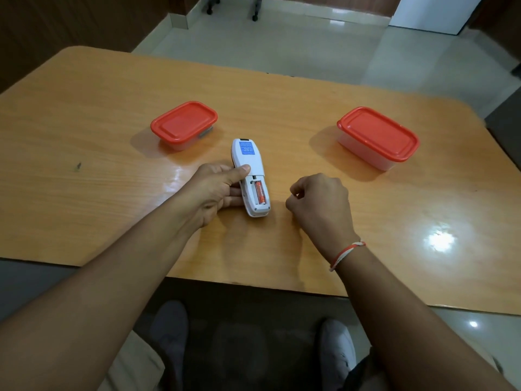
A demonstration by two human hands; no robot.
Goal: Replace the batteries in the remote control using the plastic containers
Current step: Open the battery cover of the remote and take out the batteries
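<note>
At the near middle of the wooden table (84, 114), the left hand (217, 190) grips a white remote control (249, 170) lying back-up, thumb across its rear face, the battery bay uncovered with one orange battery (260, 192) seated in its right slot. Just right of the remote, apart from it, the right hand (318, 201) hovers with fingers curled inward; whether they pinch anything cannot be told. Beyond the remote stand two clear plastic containers with red lids on: the small container (184, 125) to its far left, the large container (377, 136) well apart to its far right.
</note>
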